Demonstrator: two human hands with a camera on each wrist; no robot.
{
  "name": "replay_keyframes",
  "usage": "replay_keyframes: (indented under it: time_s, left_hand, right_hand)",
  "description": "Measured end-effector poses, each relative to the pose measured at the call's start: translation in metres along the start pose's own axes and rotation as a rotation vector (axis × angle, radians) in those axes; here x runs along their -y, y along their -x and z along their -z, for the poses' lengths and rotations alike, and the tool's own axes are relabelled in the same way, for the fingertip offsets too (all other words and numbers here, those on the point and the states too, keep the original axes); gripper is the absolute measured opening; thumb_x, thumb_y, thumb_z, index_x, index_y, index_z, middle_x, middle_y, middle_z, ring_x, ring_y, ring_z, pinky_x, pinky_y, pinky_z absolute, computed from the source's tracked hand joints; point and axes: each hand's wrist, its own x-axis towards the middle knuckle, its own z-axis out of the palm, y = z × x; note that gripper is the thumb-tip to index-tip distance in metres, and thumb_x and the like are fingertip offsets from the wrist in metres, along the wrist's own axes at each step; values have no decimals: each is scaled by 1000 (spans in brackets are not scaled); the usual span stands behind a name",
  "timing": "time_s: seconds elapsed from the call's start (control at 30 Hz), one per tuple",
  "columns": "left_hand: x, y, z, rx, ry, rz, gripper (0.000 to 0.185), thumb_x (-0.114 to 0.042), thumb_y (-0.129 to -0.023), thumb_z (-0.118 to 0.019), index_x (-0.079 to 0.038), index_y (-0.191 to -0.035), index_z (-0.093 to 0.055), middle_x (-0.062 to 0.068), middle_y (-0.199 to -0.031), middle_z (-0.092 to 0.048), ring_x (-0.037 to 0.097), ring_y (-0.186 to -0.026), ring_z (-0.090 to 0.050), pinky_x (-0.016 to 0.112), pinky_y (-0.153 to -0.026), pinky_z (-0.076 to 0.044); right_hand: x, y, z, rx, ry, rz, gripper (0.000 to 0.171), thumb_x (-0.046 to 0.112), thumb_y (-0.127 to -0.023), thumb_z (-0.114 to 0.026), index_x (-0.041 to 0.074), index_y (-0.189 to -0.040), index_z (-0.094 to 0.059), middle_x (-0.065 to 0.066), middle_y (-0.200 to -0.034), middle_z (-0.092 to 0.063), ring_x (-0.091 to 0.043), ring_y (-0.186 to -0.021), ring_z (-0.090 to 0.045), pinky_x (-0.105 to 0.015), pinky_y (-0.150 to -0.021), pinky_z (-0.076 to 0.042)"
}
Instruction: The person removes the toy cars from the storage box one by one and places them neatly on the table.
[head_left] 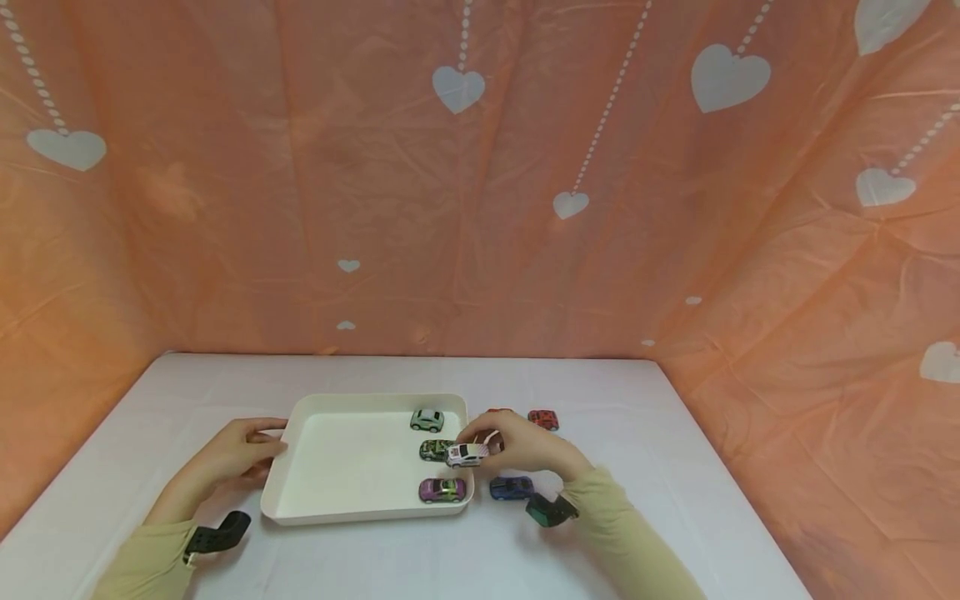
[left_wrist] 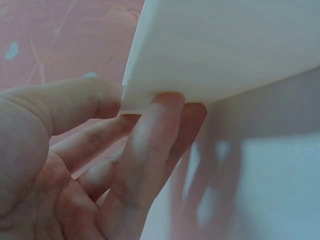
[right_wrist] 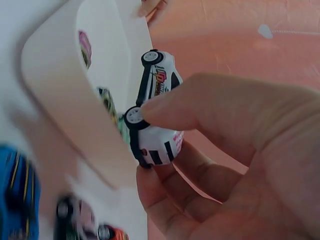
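My right hand pinches a white toy car between thumb and fingertips, over the right wall of a white tray. The right wrist view shows its dark wheels and printed side, with the thumb at one wheel. Inside the tray at the right stand a pale green toy car, a camouflage-patterned toy car and a purple toy car. The white car partly covers the camouflage one. My left hand grips the tray's left edge, thumb on the wall and fingertips at its underside.
Right of the tray, a blue toy car and a red toy car stand on the white table. Another red toy car is mostly hidden behind the right hand. An orange curtain with hearts encloses the back and sides.
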Motion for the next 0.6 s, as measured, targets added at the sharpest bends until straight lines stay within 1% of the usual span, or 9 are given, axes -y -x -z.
replay_keyframes:
  time_s: [0.07, 0.23, 0.33, 0.43, 0.5, 0.6]
  left_hand:
    - [1, -1, 0, -2, -5, -1, 53, -7, -91, -59, 16, -134, -39, 20, -98, -66, 20, -63, -57, 34, -56, -51]
    - [1, -1, -1, 8, 12, 3, 55, -8, -91, -60, 15, -136, -38, 20, -100, -66, 20, -69, -60, 34, -58, -52]
    - [1, 0, -1, 13, 17, 7, 56, -8, -91, -60, 15, -137, -37, 20, -100, -66, 20, -69, -59, 34, -59, -52]
    - [2, -1, -1, 3, 11, 14, 55, -8, -91, -60, 14, -136, -39, 19, -99, -66, 20, -67, -58, 34, -58, -52]
    - [3, -1, 0, 1, 3, 14, 54, -8, -91, -60, 14, -135, -39, 19, -99, -65, 20, -66, -58, 34, -58, -52]
    - [3, -2, 0, 4, 3, 20, 55, -9, -91, -60, 14, -136, -39, 19, -99, -65, 20, -67, -58, 34, -58, -52]
  right_hand:
    - [-2, 9, 5, -18, 1, -17, 38, 1, -80, -74, 16, -114, -68, 8, -108, -63, -16, -97, -57, -39, -85, -50]
    - [-9, 31, 16, -45, 40, -63, 36, 7, -80, -77, 19, -112, -68, 9, -108, -62, -15, -96, -57, -38, -87, -48]
    - [-15, 45, 21, -57, 54, -94, 37, 6, -80, -76, 19, -113, -68, 10, -109, -62, -15, -98, -57, -36, -88, -48]
    - [-24, 60, 24, -70, 64, -128, 38, 4, -80, -74, 18, -114, -67, 10, -111, -63, -14, -100, -57, -35, -89, -47]
    - [-30, 69, 25, -78, 79, -148, 37, 5, -80, -73, 18, -114, -67, 11, -111, -63, -14, -98, -57, -33, -90, -46]
    - [-38, 81, 26, -82, 62, -153, 37, 2, -80, -71, 17, -114, -67, 8, -112, -63, -17, -99, -57, -34, -92, -46]
